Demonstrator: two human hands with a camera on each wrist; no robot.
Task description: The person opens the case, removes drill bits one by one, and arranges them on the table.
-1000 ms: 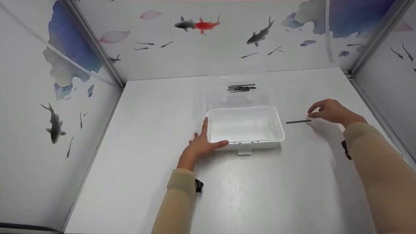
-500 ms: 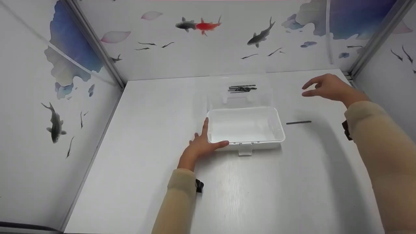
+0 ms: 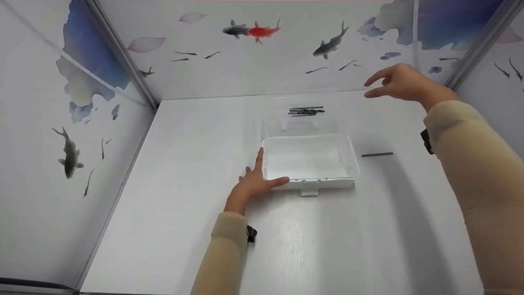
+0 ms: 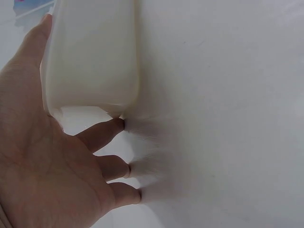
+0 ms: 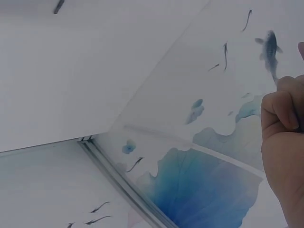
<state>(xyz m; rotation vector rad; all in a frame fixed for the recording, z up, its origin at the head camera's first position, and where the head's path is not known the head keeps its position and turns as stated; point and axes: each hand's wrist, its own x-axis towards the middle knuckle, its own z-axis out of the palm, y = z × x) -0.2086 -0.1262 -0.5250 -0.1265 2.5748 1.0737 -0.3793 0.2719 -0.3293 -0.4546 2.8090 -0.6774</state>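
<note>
Here, the left hand (image 3: pixel 251 182) rests spread wide round the near left corner of the white box (image 3: pixel 331 183), thumb against its front edge and forefinger along its side, without a closed grip. The right hand (image 3: pixel 403 83) hangs raised beyond the box to the right, a moderate gap between thumb and forefinger, and holds nothing. On the white table (image 3: pixel 184 184), one dark rod (image 3: pixel 377 154) lies just right of the box, while a bunch of rods (image 3: pixel 306 111) shows within the outline of the folded-back clear lid (image 3: pixel 302 126).
</note>
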